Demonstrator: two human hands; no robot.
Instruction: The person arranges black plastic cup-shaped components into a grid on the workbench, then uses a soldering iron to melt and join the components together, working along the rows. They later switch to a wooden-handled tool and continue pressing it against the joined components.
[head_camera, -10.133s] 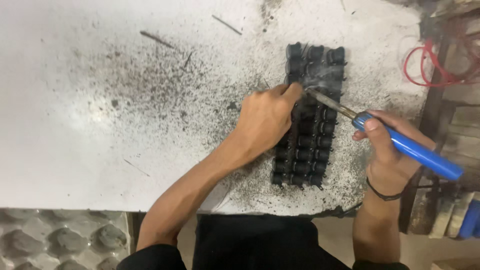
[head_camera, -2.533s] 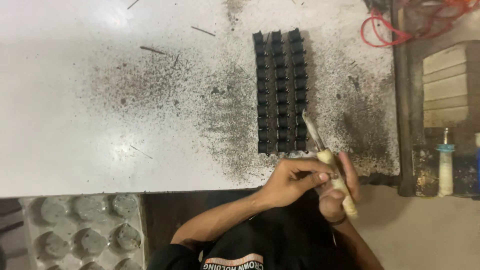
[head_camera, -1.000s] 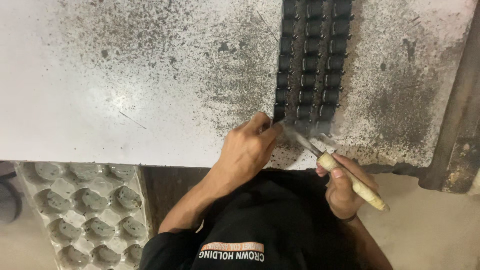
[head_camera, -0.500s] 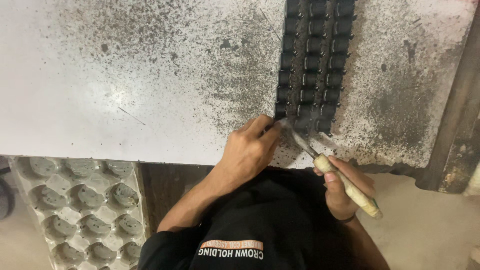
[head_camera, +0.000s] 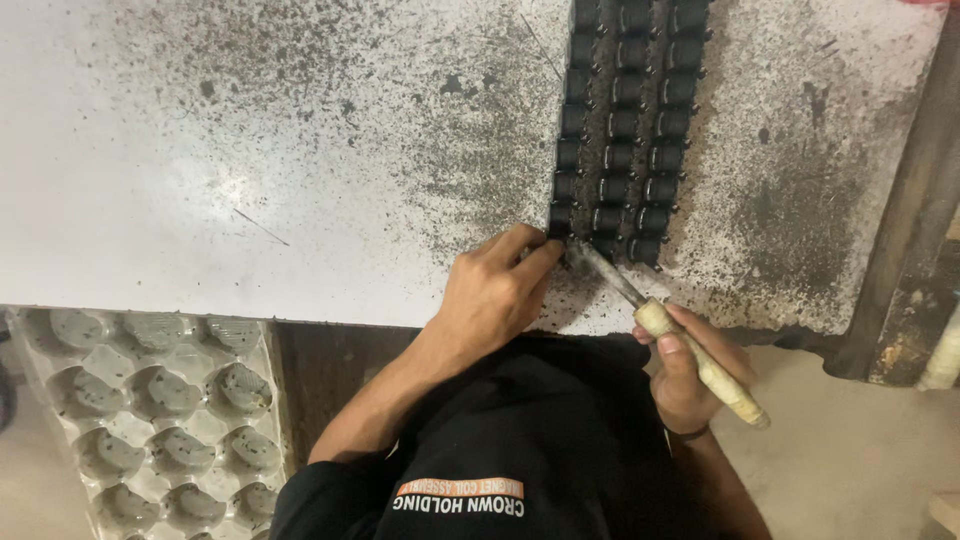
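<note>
The left hand (head_camera: 492, 298) pinches its fingertips on the near left corner of the block of small black parts (head_camera: 622, 130). The block lies in three rows on the dirty white table (head_camera: 200, 180), at about 1 o'clock from that hand. The right hand (head_camera: 690, 372) is closed around the pale wooden handle of a thin metal tool (head_camera: 668, 330). The tool tip points to 10 o'clock and meets the same corner, right by the left fingertips.

The sharp tip could slip and poke a finger, because the fingers are so close to it. A hard push could also knock the rows crooked.

The far end of the block is cut off at the top edge. I cannot tell what the black parts are. The exact spot the tip touches is hidden in shadow. A grey tray with round cups (head_camera: 150, 410) sits at 8 o'clock, partly cut off.
</note>
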